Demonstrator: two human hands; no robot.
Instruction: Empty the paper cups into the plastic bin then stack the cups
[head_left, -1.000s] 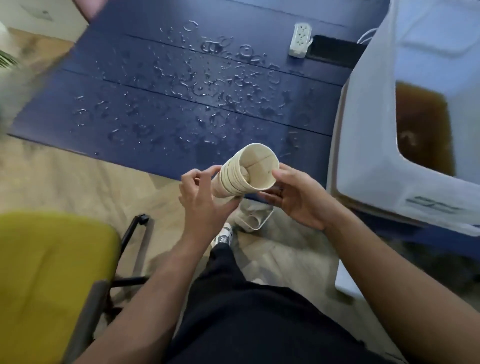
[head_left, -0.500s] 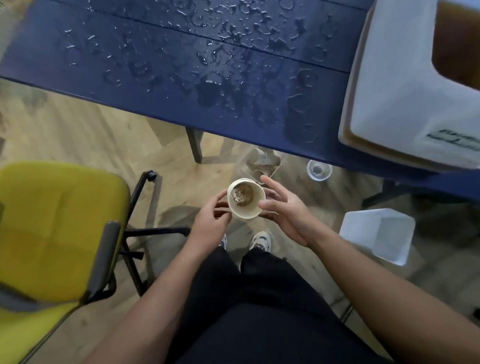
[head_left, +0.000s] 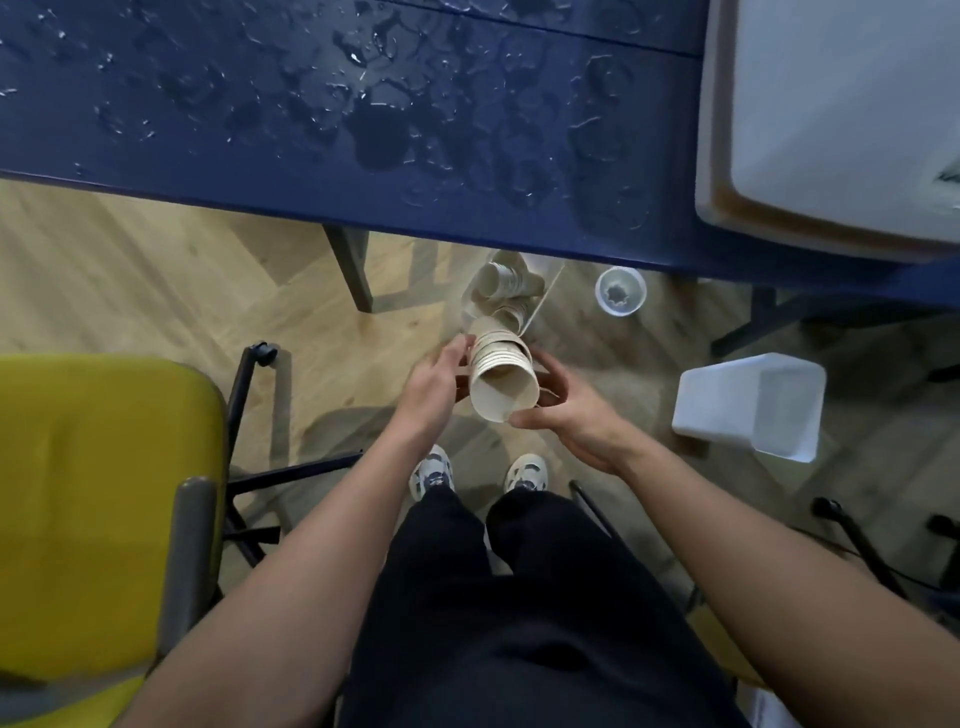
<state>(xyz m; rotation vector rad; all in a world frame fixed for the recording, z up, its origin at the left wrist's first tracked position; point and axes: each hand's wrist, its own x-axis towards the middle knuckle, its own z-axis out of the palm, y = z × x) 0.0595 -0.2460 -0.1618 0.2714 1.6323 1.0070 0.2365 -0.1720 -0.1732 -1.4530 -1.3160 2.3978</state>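
The stack of paper cups (head_left: 501, 375) has been lowered from bench (head_left: 311, 104) height to above the floor, near the box of cups (head_left: 506, 291), so stacking appears finished. It is grasped by the left hand (head_left: 441, 382) and right hand (head_left: 563, 410), long axis tilted, mouth toward the camera.

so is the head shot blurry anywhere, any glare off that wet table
Head view: the stack of paper cups and both hands are fairly sharp; the plastic bin at upper right is smeared with blur; the wet blue table shows small glints on the droplets, no broad glare.
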